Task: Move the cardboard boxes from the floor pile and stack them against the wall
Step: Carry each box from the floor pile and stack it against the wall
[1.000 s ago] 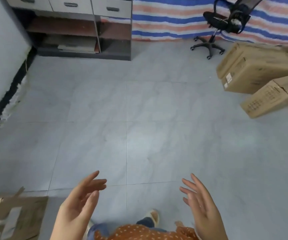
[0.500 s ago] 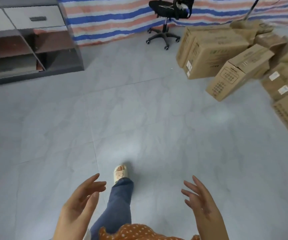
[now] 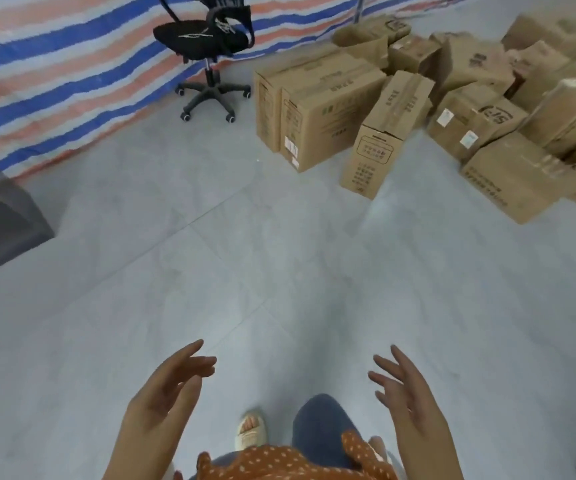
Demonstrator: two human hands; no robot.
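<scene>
Far right, the cardboard boxes (image 3: 328, 112) are plain brown with dark print and small white labels. Far left, the tarp (image 3: 54, 64) runs in blue, white and orange-red stripes behind a black office chair (image 3: 207, 39). The floor (image 3: 279, 265) is pale grey tile; nearest, the person's top (image 3: 279, 462) is rust-orange with white dots.

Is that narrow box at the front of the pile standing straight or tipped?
Tipped: the narrow box leans back against the pile, its printed end facing forward.

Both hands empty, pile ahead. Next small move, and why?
Probably step forward toward the cardboard pile and reach for the tilted box at its near edge. Left hand and right hand are open and hold nothing, with bare floor between them and the boxes. That tilted box leans on its neighbours, nearest the person, with nothing on top.
</scene>
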